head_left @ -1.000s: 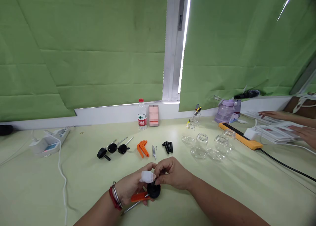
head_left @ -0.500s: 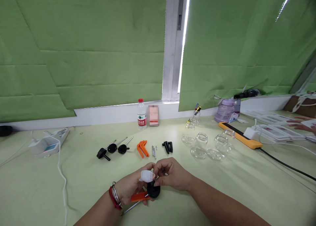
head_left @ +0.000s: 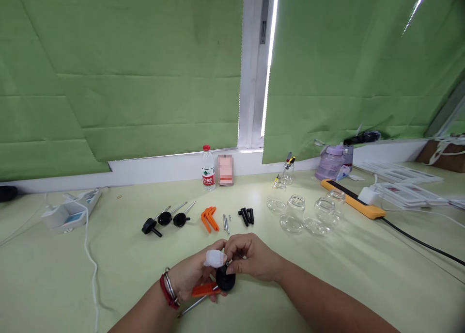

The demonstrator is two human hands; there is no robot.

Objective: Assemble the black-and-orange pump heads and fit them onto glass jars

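My left hand [head_left: 198, 272], with a white wrapping on one digit, holds a round black lid [head_left: 225, 280] near the table's front edge. An orange handle [head_left: 205, 289] sticks out to the left of the lid, beside a metal rod [head_left: 194, 306] pointing down-left. The fingers of my right hand [head_left: 250, 258] are pinched at the lid's upper side; what lies between the fingertips is mostly hidden. Beyond my hands lie orange bent handles [head_left: 209, 219], metal screws [head_left: 226, 223] and short black knobs [head_left: 247, 216]. Further left rest three black lids with rods [head_left: 179, 219].
Several clear glass jars [head_left: 297, 204] stand to the right, and one at the back holds screwdrivers [head_left: 289, 163]. A water bottle [head_left: 208, 170] and a pink box [head_left: 225, 170] stand by the wall. Power strips [head_left: 352, 200] and a white cable [head_left: 90, 255] lie at the sides.
My hands and the lid keep nearly the same pose. Another person's hands at the far right, over the white papers, have gone out of view.
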